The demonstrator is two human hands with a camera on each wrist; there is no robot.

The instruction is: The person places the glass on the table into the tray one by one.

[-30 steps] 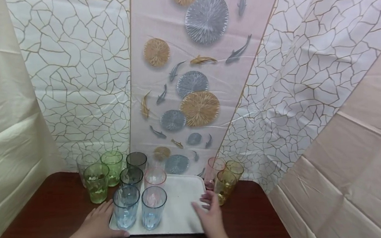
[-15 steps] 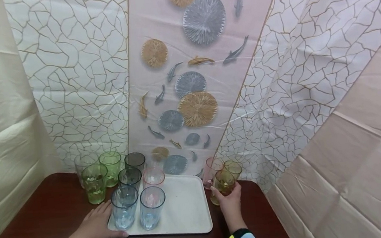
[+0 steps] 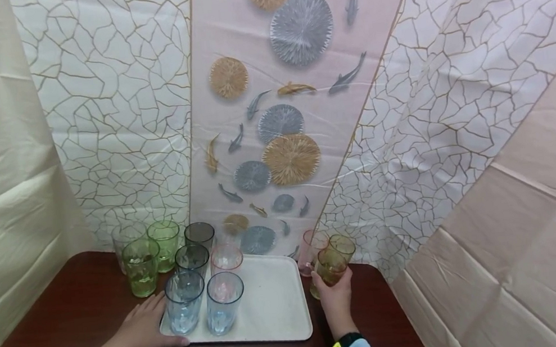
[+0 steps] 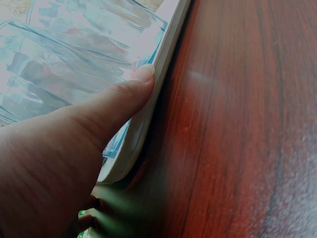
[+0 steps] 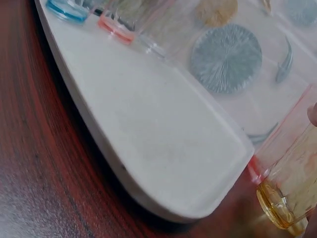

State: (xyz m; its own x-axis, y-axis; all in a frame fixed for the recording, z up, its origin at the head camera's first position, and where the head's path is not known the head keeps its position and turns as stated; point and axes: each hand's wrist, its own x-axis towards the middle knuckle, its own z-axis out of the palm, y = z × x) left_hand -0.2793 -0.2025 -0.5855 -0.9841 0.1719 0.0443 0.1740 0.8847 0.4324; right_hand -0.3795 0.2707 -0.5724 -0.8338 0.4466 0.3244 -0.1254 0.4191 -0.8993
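In the head view my right hand [image 3: 336,301] grips the front yellow drinking glass [image 3: 331,263] just right of the white tray [image 3: 276,303]. The right wrist view shows this yellow glass [image 5: 280,206] upright, its base near the table. My left hand [image 3: 139,330] rests at the tray's front left corner. Its thumb [image 4: 124,96] lies along the rim in the left wrist view, and the other fingers are mostly hidden there. Two blue-rimmed glasses, the left one [image 3: 184,302] and the right one [image 3: 225,303], stand on the tray. Behind them is a pink-rimmed glass [image 3: 226,256].
A second yellow glass [image 3: 344,245] and a pink glass [image 3: 311,249] stand beside the held one. Two dark glasses [image 3: 200,235] are at the tray's back left. Green glasses [image 3: 142,275] and a clear glass [image 3: 124,240] stand left. A patterned cloth [image 3: 258,85] hangs behind the table [image 3: 47,345].
My right hand has moved from the tray's right edge rightward to the front yellow glass and has taken hold of it. The left hand stays at the tray corner.
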